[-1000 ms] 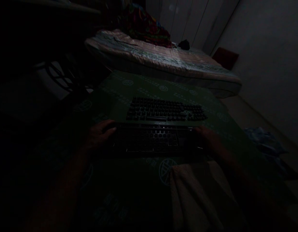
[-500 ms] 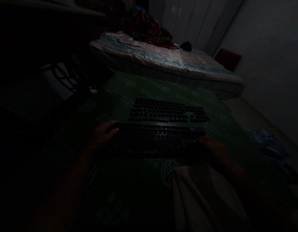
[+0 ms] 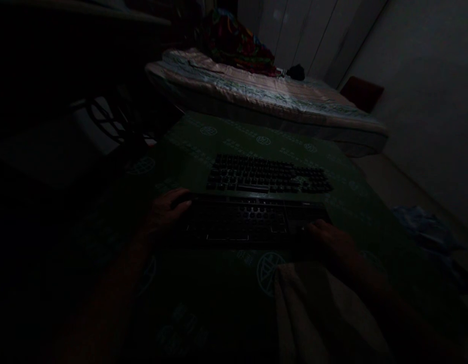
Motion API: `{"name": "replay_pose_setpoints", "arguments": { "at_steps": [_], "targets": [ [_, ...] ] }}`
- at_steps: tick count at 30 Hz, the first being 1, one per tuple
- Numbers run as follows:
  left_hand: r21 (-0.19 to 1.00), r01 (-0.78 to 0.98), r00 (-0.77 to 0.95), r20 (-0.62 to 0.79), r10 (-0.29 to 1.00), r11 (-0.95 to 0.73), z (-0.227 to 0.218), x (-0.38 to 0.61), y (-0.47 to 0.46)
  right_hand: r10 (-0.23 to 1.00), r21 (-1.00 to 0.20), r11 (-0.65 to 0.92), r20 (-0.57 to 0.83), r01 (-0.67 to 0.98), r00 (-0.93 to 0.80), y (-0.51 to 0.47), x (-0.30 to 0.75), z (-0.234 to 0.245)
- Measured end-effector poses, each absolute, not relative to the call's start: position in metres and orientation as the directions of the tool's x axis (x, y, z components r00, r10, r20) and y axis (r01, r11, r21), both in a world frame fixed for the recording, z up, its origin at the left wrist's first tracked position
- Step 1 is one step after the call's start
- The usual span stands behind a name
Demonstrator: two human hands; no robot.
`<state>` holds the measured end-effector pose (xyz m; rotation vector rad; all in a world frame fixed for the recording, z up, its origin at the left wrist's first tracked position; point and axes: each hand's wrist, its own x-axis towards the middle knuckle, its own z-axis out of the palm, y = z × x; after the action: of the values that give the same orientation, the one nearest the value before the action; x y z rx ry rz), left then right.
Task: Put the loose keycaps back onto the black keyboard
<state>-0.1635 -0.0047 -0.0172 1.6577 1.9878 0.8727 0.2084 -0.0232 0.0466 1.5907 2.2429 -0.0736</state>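
Note:
A black keyboard base (image 3: 234,220) without its keycaps lies across the green printed table (image 3: 215,283). My left hand (image 3: 169,210) grips its left end, thumb on top. At the right end, over the number pad side, my right hand (image 3: 325,235) is closed, its fingers bent downward. A light cloth (image 3: 294,303) hangs over the table below that hand and appears bunched in it, though deep shadow hides the fingertips. Just beyond the base, loose black keycaps (image 3: 252,174) are laid out in keyboard order.
A bed (image 3: 256,93) with a patterned sheet stands past the table's far edge, a red flowered blanket (image 3: 237,45) on it. To the left is a dark stand with a spoked wheel (image 3: 108,121). Crumpled blue cloth (image 3: 427,227) lies on the floor at right.
My right hand has shifted slightly down and toward me at the keyboard base's right end, uncovering more of it. My left hand keeps its grip. The whole view has shifted slightly.

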Motion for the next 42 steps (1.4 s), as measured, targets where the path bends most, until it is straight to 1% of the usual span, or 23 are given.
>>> {"name": "replay_pose_setpoints", "arguments": {
  "at_steps": [3, 5, 7, 11, 13, 15, 19, 21, 26, 30, 32, 36, 39, 42],
  "targets": [
    [0.674, 0.732, -0.217, 0.091, 0.972, 0.1, -0.016, -0.164, -0.005, 0.93, 0.19, 0.326, -0.238, 0.926, -0.279, 0.002, 0.195, 0.046],
    [0.665, 0.74, -0.216, 0.091, 0.972, 0.102, -0.017, -0.164, -0.005, 0.936, 0.198, 0.32, -0.216, 0.926, -0.277, 0.015, 0.184, 0.044],
    [0.661, 0.743, -0.215, 0.09, 0.973, 0.102, -0.018, -0.165, -0.005, 0.925, 0.202, 0.35, -0.23, 0.915, -0.303, 0.015, 0.175, 0.04],
    [0.659, 0.746, -0.209, 0.101, 0.973, 0.092, -0.024, -0.169, -0.003, 0.892, 0.214, 0.409, -0.3, 0.887, -0.339, -0.014, 0.173, 0.039],
    [0.66, 0.747, -0.197, 0.111, 0.974, 0.076, -0.026, -0.171, -0.002, 0.879, 0.202, 0.428, -0.318, 0.881, -0.354, -0.025, 0.177, 0.041],
    [0.664, 0.745, -0.191, 0.119, 0.974, 0.065, -0.027, -0.171, -0.001, 0.886, 0.198, 0.419, -0.303, 0.886, -0.351, -0.023, 0.179, 0.045],
    [0.659, 0.748, -0.198, 0.107, 0.974, 0.079, -0.023, -0.169, -0.003, 0.927, 0.216, 0.351, -0.219, 0.911, -0.305, 0.009, 0.171, 0.048],
    [0.659, 0.747, -0.201, 0.097, 0.975, 0.089, -0.022, -0.168, -0.004, 0.923, 0.218, 0.363, -0.217, 0.906, -0.318, 0.019, 0.166, 0.046],
    [0.667, 0.74, -0.207, 0.103, 0.973, 0.086, -0.023, -0.167, -0.004, 0.882, 0.217, 0.431, -0.306, 0.876, -0.359, -0.01, 0.168, 0.04],
    [0.662, 0.745, -0.204, 0.105, 0.973, 0.084, -0.024, -0.168, -0.003, 0.843, 0.182, 0.465, -0.39, 0.866, -0.371, -0.034, 0.177, 0.047],
    [0.657, 0.749, -0.203, 0.107, 0.973, 0.084, -0.024, -0.168, -0.003, 0.855, 0.176, 0.449, -0.369, 0.876, -0.365, -0.026, 0.174, 0.051],
    [0.651, 0.756, -0.199, 0.121, 0.973, 0.074, -0.025, -0.169, -0.003, 0.896, 0.199, 0.414, -0.261, 0.888, -0.359, 0.005, 0.157, 0.05],
    [0.644, 0.761, -0.195, 0.115, 0.974, 0.077, -0.025, -0.169, -0.003, 0.881, 0.219, 0.449, -0.269, 0.866, -0.389, 0.005, 0.15, 0.044],
    [0.646, 0.762, -0.177, 0.126, 0.976, 0.054, -0.026, -0.169, -0.004, 0.844, 0.204, 0.506, -0.318, 0.838, -0.432, -0.019, 0.156, 0.04]
  ]
}}
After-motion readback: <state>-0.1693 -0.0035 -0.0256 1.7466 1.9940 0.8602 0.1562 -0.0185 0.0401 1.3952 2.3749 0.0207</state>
